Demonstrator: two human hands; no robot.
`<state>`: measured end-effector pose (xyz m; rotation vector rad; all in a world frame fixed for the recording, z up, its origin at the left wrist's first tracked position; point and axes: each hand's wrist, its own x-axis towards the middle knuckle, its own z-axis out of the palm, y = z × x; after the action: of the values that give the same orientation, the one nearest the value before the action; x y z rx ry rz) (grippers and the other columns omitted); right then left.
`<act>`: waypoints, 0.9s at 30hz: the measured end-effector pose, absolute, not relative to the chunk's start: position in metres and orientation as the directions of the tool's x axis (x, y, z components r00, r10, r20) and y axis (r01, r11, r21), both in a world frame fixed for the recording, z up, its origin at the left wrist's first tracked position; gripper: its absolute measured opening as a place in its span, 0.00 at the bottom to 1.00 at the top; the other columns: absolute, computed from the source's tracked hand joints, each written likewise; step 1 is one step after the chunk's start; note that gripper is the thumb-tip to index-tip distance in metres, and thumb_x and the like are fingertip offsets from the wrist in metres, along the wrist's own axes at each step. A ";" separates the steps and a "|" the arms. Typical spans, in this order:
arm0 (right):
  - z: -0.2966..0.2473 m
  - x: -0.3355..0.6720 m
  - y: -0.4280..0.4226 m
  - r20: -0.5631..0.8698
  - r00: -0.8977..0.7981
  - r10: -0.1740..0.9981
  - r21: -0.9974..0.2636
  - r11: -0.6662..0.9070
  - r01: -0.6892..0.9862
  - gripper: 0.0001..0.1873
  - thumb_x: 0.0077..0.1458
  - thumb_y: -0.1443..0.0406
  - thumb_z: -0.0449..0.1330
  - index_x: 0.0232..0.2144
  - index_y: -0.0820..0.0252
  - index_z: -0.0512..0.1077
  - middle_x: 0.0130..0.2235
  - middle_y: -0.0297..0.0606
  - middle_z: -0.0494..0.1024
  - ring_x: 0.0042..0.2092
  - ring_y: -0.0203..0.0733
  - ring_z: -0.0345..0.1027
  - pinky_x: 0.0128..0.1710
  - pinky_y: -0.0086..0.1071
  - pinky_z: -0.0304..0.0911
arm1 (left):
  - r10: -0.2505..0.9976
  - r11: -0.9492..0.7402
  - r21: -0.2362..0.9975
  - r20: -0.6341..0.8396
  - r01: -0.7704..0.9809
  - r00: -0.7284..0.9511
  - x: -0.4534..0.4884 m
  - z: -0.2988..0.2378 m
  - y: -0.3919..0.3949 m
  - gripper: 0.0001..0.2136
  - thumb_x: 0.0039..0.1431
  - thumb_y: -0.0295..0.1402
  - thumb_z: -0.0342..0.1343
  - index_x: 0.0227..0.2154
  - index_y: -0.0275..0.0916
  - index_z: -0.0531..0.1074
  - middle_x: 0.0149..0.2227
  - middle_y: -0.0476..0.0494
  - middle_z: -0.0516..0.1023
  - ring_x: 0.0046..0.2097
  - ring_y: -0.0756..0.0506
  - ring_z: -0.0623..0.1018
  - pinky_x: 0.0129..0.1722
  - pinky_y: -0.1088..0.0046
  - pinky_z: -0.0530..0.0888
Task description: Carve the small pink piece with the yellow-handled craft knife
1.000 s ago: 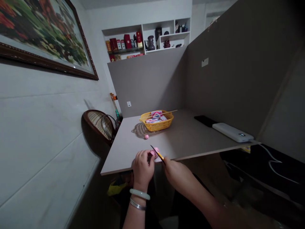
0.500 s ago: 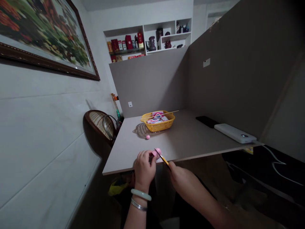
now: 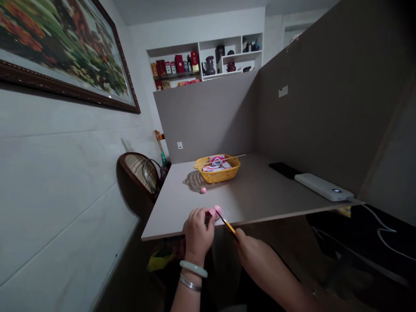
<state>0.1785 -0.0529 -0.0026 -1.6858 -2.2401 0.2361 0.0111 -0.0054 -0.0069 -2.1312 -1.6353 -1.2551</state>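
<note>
My left hand (image 3: 198, 229) is closed on a pink lump (image 3: 214, 211) at the near edge of the grey table (image 3: 260, 195). In my right hand (image 3: 251, 255) I grip a small knife with a yellow handle (image 3: 226, 224), and its dark blade touches the pink lump. A smaller pink ball (image 3: 203, 190) lies on the table a little farther back. Two bracelets sit on my left wrist.
A yellow basket (image 3: 219, 174) with small packets and a thin stick across its rim stands at the table's back. A white power bank (image 3: 323, 187) and a dark phone (image 3: 282, 169) lie at the right. Grey partitions wall the table; a chair (image 3: 138, 177) stands left.
The view has tilted slightly, so everything sits a little lower in the frame. The knife blade stays against the pink lump, and both hands keep their hold.
</note>
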 end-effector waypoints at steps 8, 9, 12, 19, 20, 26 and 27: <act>0.006 0.169 -0.037 0.175 -0.242 0.954 -0.295 0.285 0.912 0.10 0.63 0.67 0.45 0.37 0.60 0.66 0.33 0.42 0.79 0.33 0.43 0.75 0.23 0.31 0.40 | 0.703 -0.382 0.342 0.711 0.859 0.030 0.010 -0.008 -0.004 0.06 0.61 0.37 0.52 0.34 0.41 0.70 0.35 0.45 0.75 0.39 0.44 0.73 0.37 0.69 0.69; 0.005 0.170 -0.039 0.167 -0.245 0.955 -0.307 0.287 0.908 0.10 0.63 0.67 0.45 0.37 0.60 0.66 0.33 0.42 0.79 0.33 0.43 0.75 0.23 0.30 0.41 | 0.707 -0.387 0.347 0.707 0.854 0.033 0.010 -0.007 -0.004 0.06 0.61 0.37 0.51 0.34 0.41 0.70 0.35 0.45 0.75 0.39 0.44 0.73 0.37 0.69 0.69; 0.001 0.178 -0.051 0.138 -0.245 0.960 -0.337 0.278 0.900 0.10 0.63 0.69 0.44 0.36 0.60 0.66 0.32 0.41 0.79 0.33 0.42 0.75 0.24 0.30 0.43 | 0.724 -0.398 0.362 0.688 0.843 0.046 0.011 -0.006 -0.005 0.06 0.61 0.37 0.52 0.34 0.41 0.69 0.35 0.46 0.74 0.39 0.45 0.73 0.37 0.69 0.69; 0.011 0.172 -0.044 0.154 -0.247 0.957 -0.267 0.281 0.922 0.11 0.63 0.67 0.45 0.39 0.60 0.66 0.33 0.42 0.79 0.32 0.45 0.75 0.23 0.31 0.40 | 0.712 -0.398 0.345 0.700 0.850 0.049 0.011 -0.007 -0.005 0.07 0.61 0.38 0.52 0.34 0.41 0.69 0.35 0.45 0.74 0.39 0.44 0.72 0.38 0.69 0.69; 0.012 0.172 -0.043 0.153 -0.250 0.956 -0.270 0.284 0.920 0.11 0.63 0.67 0.45 0.39 0.60 0.66 0.33 0.42 0.79 0.32 0.44 0.75 0.23 0.31 0.41 | 0.710 -0.402 0.346 0.703 0.848 0.051 0.011 -0.007 -0.005 0.07 0.61 0.38 0.52 0.35 0.41 0.69 0.35 0.45 0.74 0.40 0.44 0.73 0.38 0.68 0.69; 0.003 0.183 -0.058 0.148 -0.236 0.960 -0.331 0.273 0.903 0.10 0.63 0.68 0.44 0.35 0.59 0.65 0.31 0.39 0.79 0.31 0.42 0.74 0.23 0.30 0.41 | 0.700 -0.439 0.341 0.710 0.832 0.078 0.010 -0.009 -0.005 0.06 0.62 0.37 0.51 0.35 0.41 0.69 0.35 0.45 0.74 0.40 0.44 0.72 0.39 0.68 0.69; 0.003 0.182 -0.058 0.157 -0.235 0.959 -0.319 0.275 0.907 0.10 0.63 0.68 0.45 0.35 0.59 0.65 0.31 0.39 0.79 0.31 0.42 0.74 0.23 0.30 0.41 | 0.699 -0.442 0.338 0.711 0.831 0.083 0.010 -0.009 -0.005 0.06 0.62 0.37 0.51 0.35 0.41 0.69 0.36 0.45 0.74 0.40 0.44 0.72 0.39 0.68 0.69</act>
<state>0.1824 -0.0576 0.0034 -1.7034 -2.2311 0.2301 0.0104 -0.0045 -0.0091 -2.1926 -1.5662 -1.2904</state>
